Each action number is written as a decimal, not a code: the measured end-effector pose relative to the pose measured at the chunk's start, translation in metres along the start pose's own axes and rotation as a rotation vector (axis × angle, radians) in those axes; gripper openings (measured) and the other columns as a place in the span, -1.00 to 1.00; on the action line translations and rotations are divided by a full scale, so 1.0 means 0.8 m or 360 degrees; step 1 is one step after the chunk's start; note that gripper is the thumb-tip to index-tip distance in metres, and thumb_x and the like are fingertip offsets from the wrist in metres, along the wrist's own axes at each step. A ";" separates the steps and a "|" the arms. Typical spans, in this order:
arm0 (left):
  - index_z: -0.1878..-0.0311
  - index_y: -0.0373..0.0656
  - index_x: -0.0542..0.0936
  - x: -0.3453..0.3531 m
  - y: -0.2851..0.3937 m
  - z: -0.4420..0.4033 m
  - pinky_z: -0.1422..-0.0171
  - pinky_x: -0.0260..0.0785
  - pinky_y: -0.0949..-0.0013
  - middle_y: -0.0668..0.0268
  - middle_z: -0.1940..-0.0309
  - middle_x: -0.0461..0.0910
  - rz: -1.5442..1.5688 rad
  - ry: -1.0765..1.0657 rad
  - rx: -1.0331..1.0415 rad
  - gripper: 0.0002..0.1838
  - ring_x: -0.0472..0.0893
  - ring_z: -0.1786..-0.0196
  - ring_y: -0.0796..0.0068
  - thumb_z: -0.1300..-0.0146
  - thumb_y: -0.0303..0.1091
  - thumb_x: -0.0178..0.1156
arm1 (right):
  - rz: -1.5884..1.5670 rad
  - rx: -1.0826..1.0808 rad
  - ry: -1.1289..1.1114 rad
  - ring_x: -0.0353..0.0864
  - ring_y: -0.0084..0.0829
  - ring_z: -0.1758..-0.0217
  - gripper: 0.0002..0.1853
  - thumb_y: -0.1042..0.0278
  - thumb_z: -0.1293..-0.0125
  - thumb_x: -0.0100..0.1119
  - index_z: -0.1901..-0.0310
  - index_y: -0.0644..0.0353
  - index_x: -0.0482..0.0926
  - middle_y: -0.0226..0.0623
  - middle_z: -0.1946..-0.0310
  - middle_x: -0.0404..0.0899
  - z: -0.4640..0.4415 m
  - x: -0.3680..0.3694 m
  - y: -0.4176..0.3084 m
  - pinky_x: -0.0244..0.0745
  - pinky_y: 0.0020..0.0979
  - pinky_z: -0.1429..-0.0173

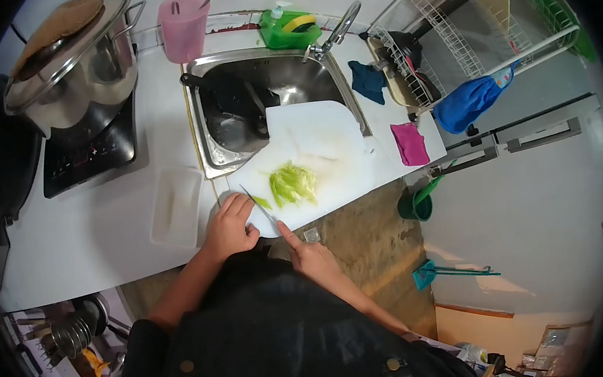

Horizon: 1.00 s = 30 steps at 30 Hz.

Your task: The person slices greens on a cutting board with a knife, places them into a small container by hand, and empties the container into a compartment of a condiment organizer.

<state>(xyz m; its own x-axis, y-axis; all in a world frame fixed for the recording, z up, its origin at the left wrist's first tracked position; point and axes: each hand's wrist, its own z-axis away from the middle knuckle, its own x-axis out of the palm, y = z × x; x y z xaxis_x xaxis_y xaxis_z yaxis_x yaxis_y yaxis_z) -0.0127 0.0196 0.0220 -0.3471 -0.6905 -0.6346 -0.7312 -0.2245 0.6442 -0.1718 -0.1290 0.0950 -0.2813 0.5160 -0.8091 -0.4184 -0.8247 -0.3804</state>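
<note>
A white cutting board [339, 132] lies across the counter and the front of the sink. Sliced pale green vegetable [292, 184] is heaped on it. My right hand [310, 253] is closed on a knife [260, 204], whose blade points up and left. Beside the blade, my left hand [232, 226] is closed at the board's left edge, its fingertips by a small green piece [262, 202]. That piece lies against the knife, and my fingers seem to press it.
Left of my left hand sits a white tray [176, 207]. Behind the board, a black pan [227, 98] rests in the sink [300, 75]. A large pot [94, 70] stands on a black cooktop [94, 162]. A pink cloth [410, 144] lies at the right.
</note>
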 end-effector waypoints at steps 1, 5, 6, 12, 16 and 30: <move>0.06 -0.39 0.55 0.000 0.000 0.000 -0.27 0.38 0.11 -0.02 0.03 0.54 0.0016 -0.0009 -0.0007 -0.51 0.48 -0.14 -0.05 0.18 -0.48 0.15 | 0.0012 0.0012 0.0015 0.65 0.14 0.37 -0.20 0.36 -0.30 0.03 -0.53 -0.38 0.01 0.13 0.48 0.62 -0.002 0.003 -0.001 0.54 0.09 0.15; 0.07 -0.38 0.55 0.003 -0.002 0.003 -0.29 0.37 0.11 -0.02 0.02 0.53 0.0013 0.0022 0.0006 -0.53 0.47 -0.15 -0.04 0.17 -0.47 0.15 | 0.0000 0.0201 -0.0195 0.65 0.15 0.32 -0.19 0.32 -0.32 0.05 -0.54 -0.42 -0.03 0.11 0.43 0.64 0.031 -0.007 0.006 0.52 0.07 0.12; 0.07 -0.37 0.55 0.005 -0.004 0.005 -0.29 0.37 0.11 -0.01 0.01 0.53 0.0001 0.0018 -0.0002 -0.54 0.47 -0.16 -0.03 0.17 -0.46 0.16 | -0.0026 0.0177 -0.0183 0.65 0.15 0.32 -0.21 0.32 -0.33 0.05 -0.54 -0.41 -0.01 0.12 0.43 0.63 0.047 -0.011 0.013 0.51 0.07 0.13; 0.14 -0.38 0.57 0.001 0.002 0.004 -0.23 0.42 0.16 0.00 0.04 0.55 -0.0045 0.0010 -0.0020 -0.58 0.49 -0.15 0.02 0.18 -0.46 0.16 | -0.0194 0.0053 0.0110 0.62 0.15 0.41 -0.32 0.28 -0.34 0.10 -0.49 -0.30 0.19 0.09 0.48 0.61 0.065 -0.033 0.008 0.49 0.10 0.19; 0.13 -0.38 0.58 0.005 -0.003 0.004 -0.23 0.42 0.17 -0.01 0.05 0.56 -0.0068 0.0042 0.0024 -0.57 0.50 -0.14 0.01 0.19 -0.46 0.17 | -0.0060 -0.0008 0.0127 0.61 0.15 0.42 -0.32 0.31 -0.33 0.09 -0.48 -0.27 0.20 0.10 0.51 0.61 0.038 -0.020 0.006 0.51 0.11 0.19; 0.10 -0.40 0.58 0.002 -0.001 0.004 -0.27 0.41 0.15 -0.05 0.05 0.57 -0.0023 0.0058 -0.0013 -0.53 0.52 -0.14 -0.04 0.21 -0.49 0.15 | -0.0080 -0.0137 0.0261 0.61 0.17 0.42 -0.32 0.39 -0.30 0.09 -0.46 -0.23 0.25 0.14 0.51 0.59 -0.002 -0.004 0.006 0.51 0.10 0.20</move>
<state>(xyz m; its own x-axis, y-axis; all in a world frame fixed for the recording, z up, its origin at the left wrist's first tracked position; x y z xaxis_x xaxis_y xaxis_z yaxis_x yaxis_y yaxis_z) -0.0146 0.0204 0.0193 -0.3148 -0.7120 -0.6277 -0.7312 -0.2398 0.6387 -0.1712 -0.1349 0.0950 -0.1146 0.5184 -0.8474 -0.3510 -0.8192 -0.4536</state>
